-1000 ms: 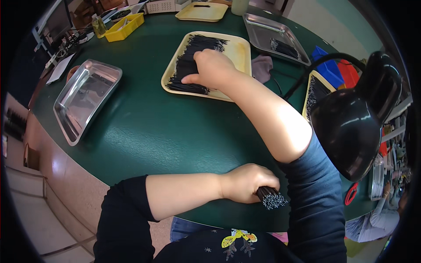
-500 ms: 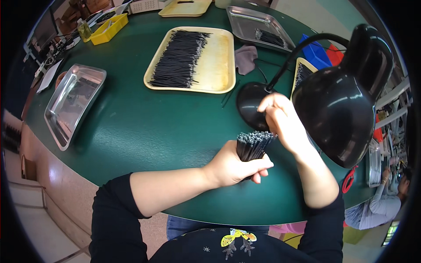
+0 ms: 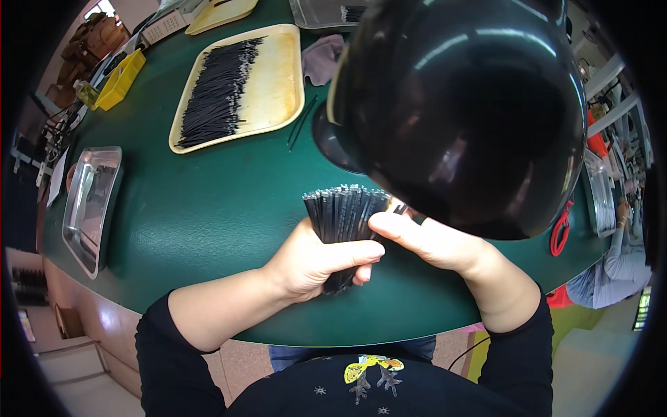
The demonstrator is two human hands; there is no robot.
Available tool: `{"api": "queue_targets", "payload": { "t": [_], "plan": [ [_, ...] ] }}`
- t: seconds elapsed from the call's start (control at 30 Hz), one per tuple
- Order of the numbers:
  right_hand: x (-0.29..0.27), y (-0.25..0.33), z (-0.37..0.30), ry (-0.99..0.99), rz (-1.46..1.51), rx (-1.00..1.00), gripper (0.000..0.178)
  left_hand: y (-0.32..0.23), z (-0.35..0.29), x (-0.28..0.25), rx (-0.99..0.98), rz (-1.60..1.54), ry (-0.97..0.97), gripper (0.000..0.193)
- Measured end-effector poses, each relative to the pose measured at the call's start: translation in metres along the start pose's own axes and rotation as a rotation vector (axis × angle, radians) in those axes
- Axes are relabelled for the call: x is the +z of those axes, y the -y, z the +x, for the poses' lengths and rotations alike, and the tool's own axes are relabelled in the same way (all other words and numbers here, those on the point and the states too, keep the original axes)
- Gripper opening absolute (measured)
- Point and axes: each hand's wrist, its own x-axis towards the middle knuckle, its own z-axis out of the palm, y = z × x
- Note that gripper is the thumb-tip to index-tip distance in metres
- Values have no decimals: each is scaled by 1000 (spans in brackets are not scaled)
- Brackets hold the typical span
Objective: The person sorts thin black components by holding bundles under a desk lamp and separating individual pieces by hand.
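My left hand (image 3: pixel 316 260) is wrapped round a thick bundle of thin black wires (image 3: pixel 340 215) with pale, silvery tips. They stand nearly upright, fanned at the top, and their lower ends poke out below my fingers. At the bundle's right edge, my right hand (image 3: pixel 438 240) closes on some wires, its thumb against their front. Its other fingers are partly hidden under the black lamp shade (image 3: pixel 472 125). Farther back, a cream tray (image 3: pixel 274 90) holds many similar black wires (image 3: pixel 219 90) laid side by side on its left part.
The large lamp shade hangs close above my right hand; its round base (image 3: pixel 333 142) is on the green table (image 3: pixel 208 208). A metal tray (image 3: pixel 90 215) lies at left, a yellow bin (image 3: pixel 121 80) beyond. Loose wires (image 3: pixel 302 125) and a grey cloth (image 3: pixel 323 59) lie near the cream tray. Red-handled tool (image 3: pixel 561 233) at right.
My right hand has come down to the bundle's right edge. My left hand has moved left with the bundle, whose top is now fanned wider. The view has shifted, and the lamp shade looms larger.
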Motion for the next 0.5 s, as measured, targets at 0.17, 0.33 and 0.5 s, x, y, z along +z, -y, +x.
{"api": "queue_targets", "payload": {
  "t": [0.17, 0.33, 0.5],
  "plan": [
    [-18, -13, 1, -130, -156, -323, 16, -5, 0, 1, -15, -110, 89, 15],
    [-4, -1, 3, -36, -149, -283, 11, -1, -3, -5, -68, -204, 112, 14],
    [-1, 32, 12, -45, -128, -691, 49, 1, 1, -3, 0, -93, 32, 6]
  ]
}}
